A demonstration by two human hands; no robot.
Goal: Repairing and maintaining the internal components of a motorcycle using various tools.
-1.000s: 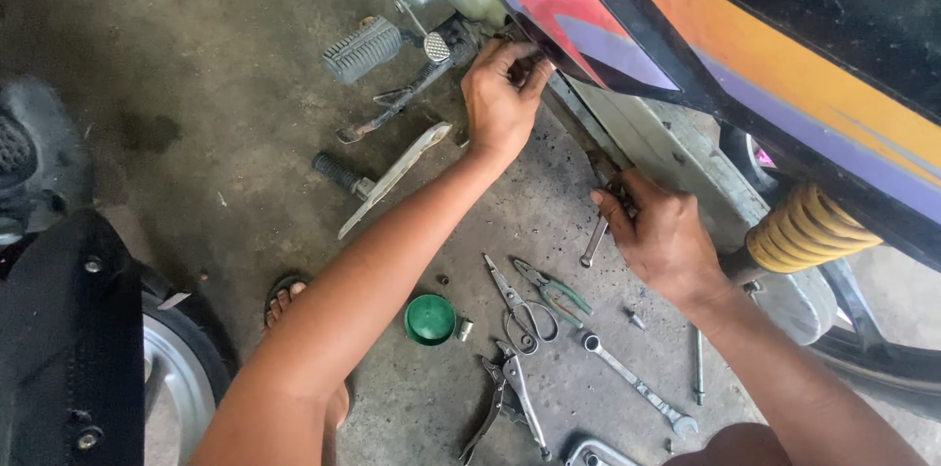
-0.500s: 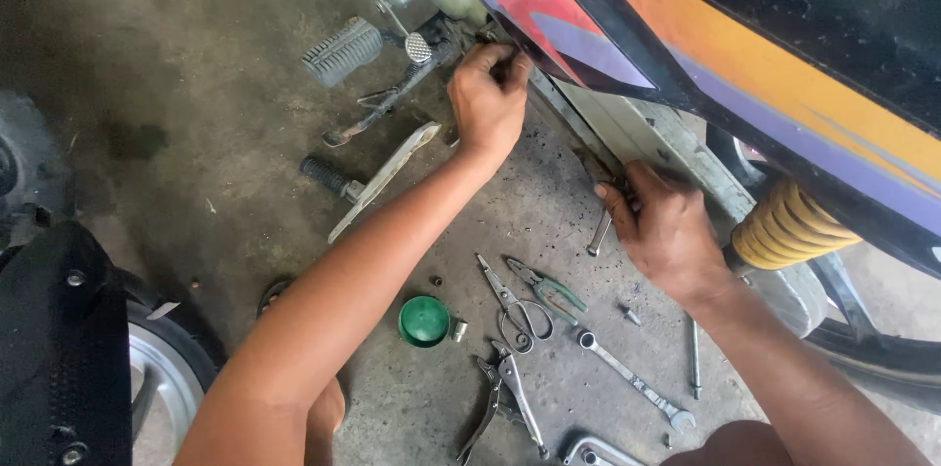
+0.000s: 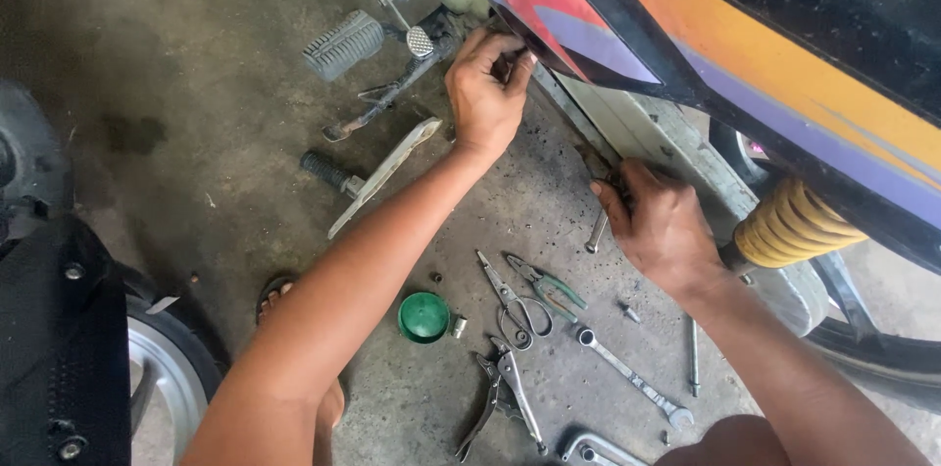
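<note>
A motorcycle (image 3: 745,64) with an orange, purple and red side panel stands over a stained concrete floor (image 3: 196,84), and both hands work along the lower edge of that panel. The left hand (image 3: 485,94) is curled shut at the panel's bottom edge, fingers bent around a small dark part there; what exactly it pinches is too hidden to tell. The right hand (image 3: 662,226) sits further back along the same edge, close to the yellow coil spring (image 3: 789,226) of the rear shock, its fingers closed on a dark fitting against the pale cover under the panel. Just below this hand a short metal rod (image 3: 596,231) hangs or lies near the floor. Ahead of the left hand are the ribbed foot peg (image 3: 341,45) and a small round pedal pad (image 3: 420,42). On the floor beneath the motorcycle, between the two forearms, lie a green round cap (image 3: 423,316), scissors (image 3: 510,299), green-handled pliers (image 3: 549,285), locking pliers (image 3: 502,392) and a ring spanner (image 3: 627,378). A second, black-gripped peg with a flat pale bracket (image 3: 377,177) lies below the left hand. At the left edge a tyre and alloy wheel (image 3: 157,378) of another vehicle show.
</note>
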